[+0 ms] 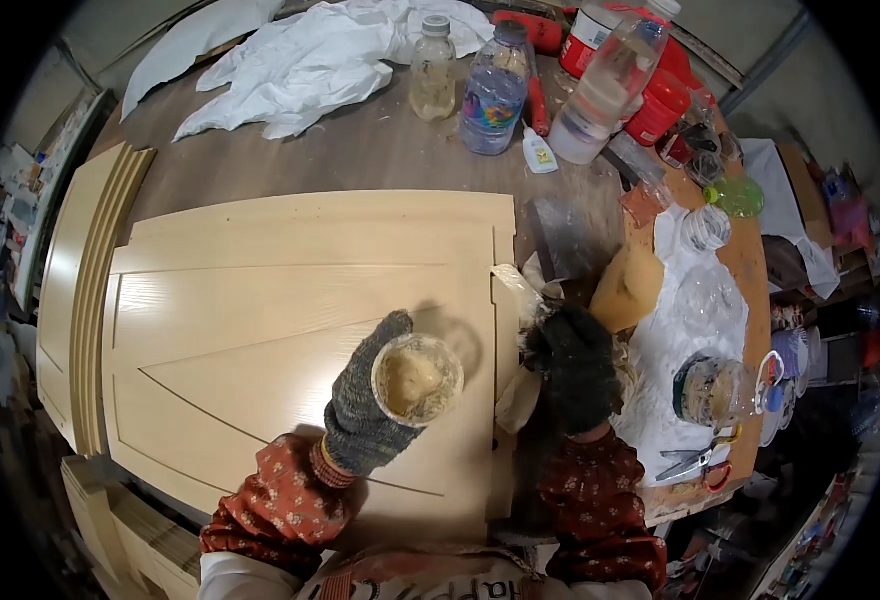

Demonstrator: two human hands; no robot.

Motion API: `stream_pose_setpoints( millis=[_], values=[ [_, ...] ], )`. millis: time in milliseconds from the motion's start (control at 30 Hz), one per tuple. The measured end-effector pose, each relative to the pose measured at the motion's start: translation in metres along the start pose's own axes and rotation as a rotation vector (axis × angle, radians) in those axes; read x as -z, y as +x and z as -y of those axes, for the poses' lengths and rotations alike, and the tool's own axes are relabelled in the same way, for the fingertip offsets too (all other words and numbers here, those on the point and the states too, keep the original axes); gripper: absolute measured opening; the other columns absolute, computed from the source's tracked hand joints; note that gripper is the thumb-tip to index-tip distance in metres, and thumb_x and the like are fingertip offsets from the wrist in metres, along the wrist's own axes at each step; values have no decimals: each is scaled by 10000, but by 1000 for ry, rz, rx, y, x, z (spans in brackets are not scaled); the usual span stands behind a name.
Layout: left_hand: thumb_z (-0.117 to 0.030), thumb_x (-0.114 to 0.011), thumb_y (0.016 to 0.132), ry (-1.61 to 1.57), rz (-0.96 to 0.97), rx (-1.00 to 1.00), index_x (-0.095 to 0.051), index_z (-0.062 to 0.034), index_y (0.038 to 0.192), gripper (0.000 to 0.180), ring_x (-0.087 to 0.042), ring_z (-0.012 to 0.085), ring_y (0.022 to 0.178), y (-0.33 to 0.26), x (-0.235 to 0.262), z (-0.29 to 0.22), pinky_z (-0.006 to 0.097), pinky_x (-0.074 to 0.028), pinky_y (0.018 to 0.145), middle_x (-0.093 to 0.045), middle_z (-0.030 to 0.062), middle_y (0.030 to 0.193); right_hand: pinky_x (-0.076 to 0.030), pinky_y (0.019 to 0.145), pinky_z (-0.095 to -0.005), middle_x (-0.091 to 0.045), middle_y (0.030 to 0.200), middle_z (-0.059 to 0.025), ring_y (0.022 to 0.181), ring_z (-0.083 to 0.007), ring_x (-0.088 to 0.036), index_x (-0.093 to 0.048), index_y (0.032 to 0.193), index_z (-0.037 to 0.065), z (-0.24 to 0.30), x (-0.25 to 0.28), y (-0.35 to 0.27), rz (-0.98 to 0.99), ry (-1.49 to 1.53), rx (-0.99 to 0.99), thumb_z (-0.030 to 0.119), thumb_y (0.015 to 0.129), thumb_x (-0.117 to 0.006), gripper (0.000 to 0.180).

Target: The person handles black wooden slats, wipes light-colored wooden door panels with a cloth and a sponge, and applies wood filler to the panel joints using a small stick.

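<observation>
My left hand [365, 405], in a grey knitted glove, is wrapped round a small cup [384, 400] held upright over the panel. Inside the cup is cream-coloured putty [418, 375], smeared up the walls. My right hand [572, 365], in a dark glove, is closed at the panel's right edge. From its fingers a putty-smeared spatula [518, 290] points up and left; its handle is hidden in the glove. Under both lies a cream door panel [290, 290] with grooved lines. A pale crumpled cloth [520, 402] shows beside my right hand.
More cream panels [90, 300] are stacked at the left. Bottles [495, 90], a white glue bottle [539, 152] and red containers [657, 108] stand along the back right. A yellow sponge [628, 288], a jar [710, 390] and scissors [698, 462] lie at the right.
</observation>
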State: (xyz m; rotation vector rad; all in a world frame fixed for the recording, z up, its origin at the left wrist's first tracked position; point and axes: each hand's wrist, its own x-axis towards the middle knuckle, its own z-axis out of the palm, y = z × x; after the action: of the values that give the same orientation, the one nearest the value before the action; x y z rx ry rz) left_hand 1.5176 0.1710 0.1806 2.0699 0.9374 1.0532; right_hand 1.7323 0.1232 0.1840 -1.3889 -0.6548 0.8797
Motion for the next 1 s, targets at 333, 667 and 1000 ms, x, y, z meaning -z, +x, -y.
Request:
stream_pose_setpoints(
  millis=[333, 667, 1000],
  values=[
    [-217, -833, 638, -31, 134, 31, -344, 34, 1326, 881, -568, 253, 1030, -2, 4, 3, 346, -484, 886, -519, 169, 1188, -464, 571, -247, -580, 767, -18, 664, -102, -543, -600, 922, 3, -14, 2, 14, 106, -383, 99, 41, 836, -559, 103],
    [-135, -779, 701, -231, 152, 144, -316, 18, 1349, 811, -556, 226, 1057, -4, 0, 3, 332, -472, 910, -534, 149, 1179, -471, 568, -235, -586, 771, -32, 657, -97, -543, -596, 930, 11, -15, 4, 17, 171, -425, 163, 89, 865, -547, 113],
    [-87, -704, 775, -209, 174, 90, -301, -9, 1364, 719, -520, 226, 1127, 0, 5, 0, 328, -437, 964, -500, 142, 1244, -478, 583, -247, -575, 792, -40, 670, -99, -550, -586, 1036, -14, -21, -1, 12, 55, -255, 29, 10, 822, -567, 216]
  ],
)
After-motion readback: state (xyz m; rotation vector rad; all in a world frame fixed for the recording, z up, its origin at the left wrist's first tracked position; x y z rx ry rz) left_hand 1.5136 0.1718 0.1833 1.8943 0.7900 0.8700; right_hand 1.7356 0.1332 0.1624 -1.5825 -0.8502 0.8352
